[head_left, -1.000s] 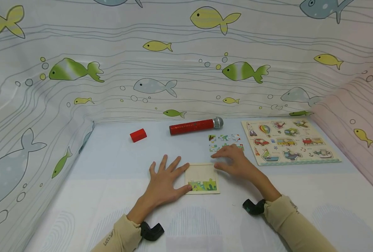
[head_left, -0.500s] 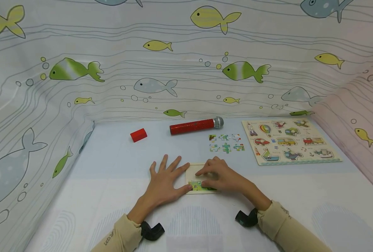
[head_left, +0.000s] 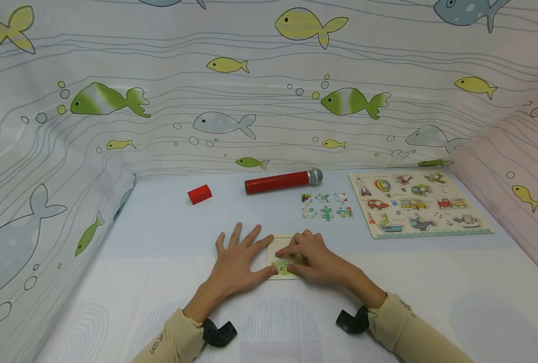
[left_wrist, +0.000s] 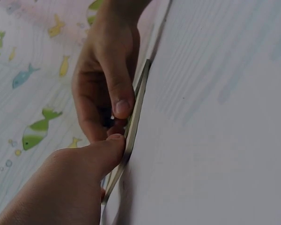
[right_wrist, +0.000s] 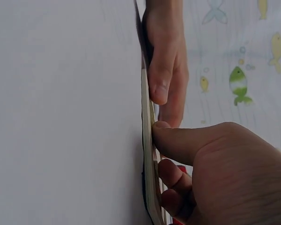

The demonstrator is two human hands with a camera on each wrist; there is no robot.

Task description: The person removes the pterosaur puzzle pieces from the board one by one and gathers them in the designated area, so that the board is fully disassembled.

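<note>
A small wooden puzzle tray (head_left: 283,244) lies flat on the table, with green jigsaw pieces (head_left: 281,267) along its near edge. My left hand (head_left: 236,264) is spread wide at its left side, thumb and index fingertip touching the frame. Over the tray's right part is my right hand (head_left: 320,258). Its thumb (right_wrist: 178,140) presses on the tray's surface, while the other fingertips touch down behind it. It hides the tray's right side and part of the green row. The left wrist view shows the tray's thin edge (left_wrist: 139,110) between both hands.
Several loose jigsaw pieces (head_left: 326,213) lie in two rows beyond the tray. Behind them is a red toy microphone (head_left: 278,182), with a red block (head_left: 199,194) to its left. A larger vehicle picture puzzle board (head_left: 416,204) lies at the right. Fish-patterned cloth (head_left: 269,91) rises behind.
My right hand has come from beside the loose pieces down and left onto the tray, then slid slightly further left over the green row. My left hand has stayed in place.
</note>
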